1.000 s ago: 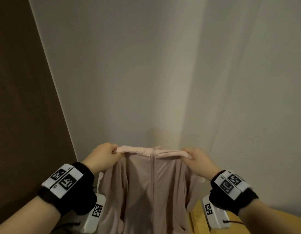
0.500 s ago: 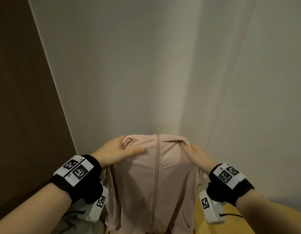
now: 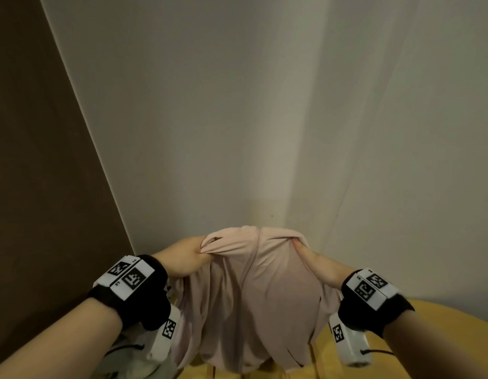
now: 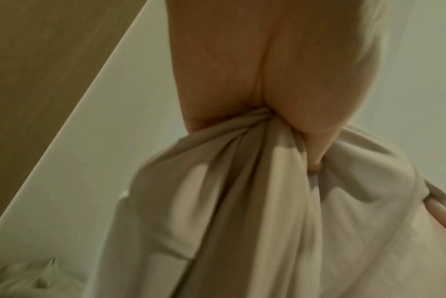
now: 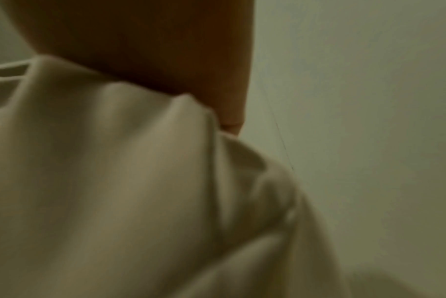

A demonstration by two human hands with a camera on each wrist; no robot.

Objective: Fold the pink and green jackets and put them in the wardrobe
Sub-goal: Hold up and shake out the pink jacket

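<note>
The pink jacket (image 3: 248,296) hangs between my two hands, its zipper running down the middle and its top edge bunched. My left hand (image 3: 193,255) grips the upper left corner, with cloth gathered in its fist (image 4: 265,121). At the upper right, my right hand (image 3: 305,255) holds the fabric, its fingers tucked under the cloth (image 5: 145,161). The jacket's lower part drapes onto a yellow wooden table (image 3: 428,337). A pale green garment (image 3: 128,359) lies at the lower left below my left wrist, also seen blurred in the left wrist view (image 4: 25,278).
A light wall (image 3: 237,119) stands straight ahead, meeting a corner on the right. A dark brown panel (image 3: 32,160) runs along the left side. The yellow table extends to the lower right.
The stretched top edge of the jacket has gone slack and bunched. Both hands moved forward and closer together, and the jacket's body now bulges toward me.
</note>
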